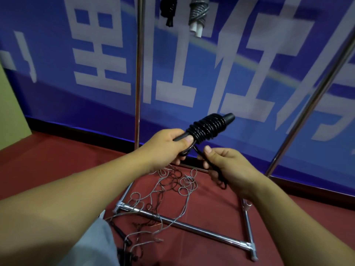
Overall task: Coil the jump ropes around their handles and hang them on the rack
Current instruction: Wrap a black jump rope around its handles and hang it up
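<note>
1. Fingers (189, 139) of the left hand (165, 146) are curled round the black handles (228, 118); the rope's free end is pinched by the right hand (228, 166).
2. Chrome rack (138, 73) is stood behind.
3. Black jump rope (206, 128) is coiled on the handles.
4. Loose grey ropes (172, 183) are tangled on the red floor (57, 160).

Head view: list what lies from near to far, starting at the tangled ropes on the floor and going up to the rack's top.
Tangled ropes on the floor → right hand → left hand → coiled black rope on its handles → two coiled ropes hanging on the rack.
</note>
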`<state>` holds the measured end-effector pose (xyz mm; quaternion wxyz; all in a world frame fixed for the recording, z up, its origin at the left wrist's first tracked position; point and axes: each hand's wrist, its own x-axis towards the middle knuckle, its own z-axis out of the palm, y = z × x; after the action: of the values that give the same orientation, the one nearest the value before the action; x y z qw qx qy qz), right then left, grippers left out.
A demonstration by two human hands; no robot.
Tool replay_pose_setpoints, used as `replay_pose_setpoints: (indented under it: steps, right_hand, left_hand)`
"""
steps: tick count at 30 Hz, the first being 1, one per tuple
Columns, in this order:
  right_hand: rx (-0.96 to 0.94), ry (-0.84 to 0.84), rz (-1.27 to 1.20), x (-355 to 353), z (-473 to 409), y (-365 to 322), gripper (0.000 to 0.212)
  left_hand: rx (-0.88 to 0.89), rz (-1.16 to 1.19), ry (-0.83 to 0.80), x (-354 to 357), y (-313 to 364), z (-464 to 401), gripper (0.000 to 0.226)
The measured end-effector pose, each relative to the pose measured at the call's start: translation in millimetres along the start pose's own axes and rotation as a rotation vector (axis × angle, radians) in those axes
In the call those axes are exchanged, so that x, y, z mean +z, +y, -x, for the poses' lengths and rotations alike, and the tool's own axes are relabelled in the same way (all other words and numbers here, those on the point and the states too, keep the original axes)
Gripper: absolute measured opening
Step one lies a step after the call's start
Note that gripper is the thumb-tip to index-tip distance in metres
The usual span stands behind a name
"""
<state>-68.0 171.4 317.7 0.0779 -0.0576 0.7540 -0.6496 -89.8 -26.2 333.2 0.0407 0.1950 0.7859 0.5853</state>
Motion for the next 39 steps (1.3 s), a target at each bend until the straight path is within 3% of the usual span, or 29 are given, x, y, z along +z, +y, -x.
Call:
replay_pose_setpoints:
  steps: [8,14,24,33,39]
  right_hand:
    - [0.067,0.090,-0.035,-0.9,-3.8,1.6,0.000]
    - [0.126,0.150,0.037,0.0,-2.9,4.2,0.013]
    - [0.119,0.150,0.025,3.6,-3.4,3.9,0.013]
    - [0.179,0.140,-0.063,-1.4,1.0,0.0,0.021]
    - [0.210,0.260,0.014,-8.0,-3.3,7.4,0.005]
  left_hand:
    - [-0.043,-0.250,0.152,-9.6,-14.6,-7.7,0.027]
    - [-0.013,-0.546,0.232,-8.7,-15.2,-5.9,0.024]
    - [-0.035,-0.734,0.243,-9.4,-15.2,-13.7,0.025]
    - [-0.132,-0.433,0.229,-17.2,-25.0,-18.5,0.019]
    - [-0.265,0.078,0.274,-14.0,-21.6,-18.0,0.023]
